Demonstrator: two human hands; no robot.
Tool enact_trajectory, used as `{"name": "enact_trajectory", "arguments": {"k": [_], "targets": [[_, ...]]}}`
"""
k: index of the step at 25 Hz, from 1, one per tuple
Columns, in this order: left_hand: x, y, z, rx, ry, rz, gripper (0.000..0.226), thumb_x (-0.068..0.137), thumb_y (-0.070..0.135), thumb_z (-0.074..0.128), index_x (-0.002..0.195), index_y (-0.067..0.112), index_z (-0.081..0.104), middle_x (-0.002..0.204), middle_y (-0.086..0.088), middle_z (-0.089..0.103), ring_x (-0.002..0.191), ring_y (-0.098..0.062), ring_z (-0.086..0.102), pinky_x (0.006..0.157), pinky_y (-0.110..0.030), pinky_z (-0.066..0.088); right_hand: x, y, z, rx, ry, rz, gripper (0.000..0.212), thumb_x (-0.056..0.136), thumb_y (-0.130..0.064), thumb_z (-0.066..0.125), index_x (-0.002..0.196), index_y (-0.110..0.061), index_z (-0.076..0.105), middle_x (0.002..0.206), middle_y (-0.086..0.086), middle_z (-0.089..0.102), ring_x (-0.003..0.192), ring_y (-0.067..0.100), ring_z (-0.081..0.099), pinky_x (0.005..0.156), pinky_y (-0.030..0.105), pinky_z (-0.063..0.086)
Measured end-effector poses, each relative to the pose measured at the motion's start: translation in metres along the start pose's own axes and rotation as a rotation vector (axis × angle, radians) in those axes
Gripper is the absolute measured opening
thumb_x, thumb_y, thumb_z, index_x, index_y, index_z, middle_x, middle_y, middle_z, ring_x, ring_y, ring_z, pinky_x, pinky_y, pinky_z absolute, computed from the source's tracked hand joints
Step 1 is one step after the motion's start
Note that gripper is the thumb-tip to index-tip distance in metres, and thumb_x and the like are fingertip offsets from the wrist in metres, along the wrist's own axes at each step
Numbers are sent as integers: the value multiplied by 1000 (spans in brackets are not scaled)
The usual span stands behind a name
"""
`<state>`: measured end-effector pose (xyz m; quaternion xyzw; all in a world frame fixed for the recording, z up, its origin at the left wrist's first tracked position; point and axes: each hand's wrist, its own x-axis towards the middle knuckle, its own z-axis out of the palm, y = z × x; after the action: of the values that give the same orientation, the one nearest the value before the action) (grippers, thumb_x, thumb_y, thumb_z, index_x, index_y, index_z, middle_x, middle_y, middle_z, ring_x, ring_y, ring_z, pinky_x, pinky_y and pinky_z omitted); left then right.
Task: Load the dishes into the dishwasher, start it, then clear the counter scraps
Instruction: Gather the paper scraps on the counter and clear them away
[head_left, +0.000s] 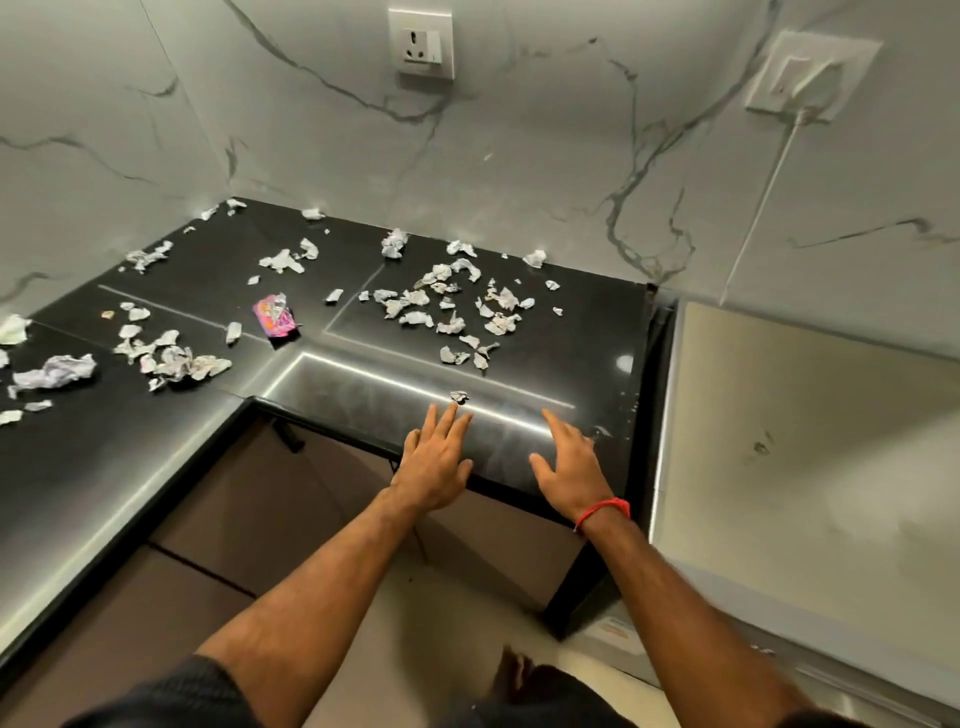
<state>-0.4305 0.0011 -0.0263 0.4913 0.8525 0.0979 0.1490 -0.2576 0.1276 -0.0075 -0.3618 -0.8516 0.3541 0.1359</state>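
— Looking at the black tabletop (545, 332): where are the scraps?
— Crumpled paper scraps (452, 301) litter it, mostly beyond a pink wrapper (274, 314).
— And each grip?
— Left hand (436, 462) flat, fingers straight, released, beside a tiny scrap (458, 397). Right hand (569, 462) spread, released, holding nothing, near the front edge.

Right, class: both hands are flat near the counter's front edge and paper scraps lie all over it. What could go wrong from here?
1. The small scrap just past the left hand lies near the front edge; a sweep toward the body could drop it on the floor.
2. The scraps at the back wall and in the corner lie farthest from both hands and may get missed.
3. The right hand is beside the gap at the counter's end; scraps could slip in.
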Motion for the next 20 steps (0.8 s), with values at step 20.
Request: {"name": "enact_trajectory", "arguments": {"k": [20], "targets": [[108, -150, -32, 194, -102, -128, 74, 93, 76, 10, 157, 44, -11, 165, 22, -15, 154, -30, -18, 119, -65, -3, 114, -20, 63, -317, -289, 37, 56, 95, -43, 52, 148, -35, 35, 152, -16, 21, 126, 18, 47, 101, 37, 48]]}}
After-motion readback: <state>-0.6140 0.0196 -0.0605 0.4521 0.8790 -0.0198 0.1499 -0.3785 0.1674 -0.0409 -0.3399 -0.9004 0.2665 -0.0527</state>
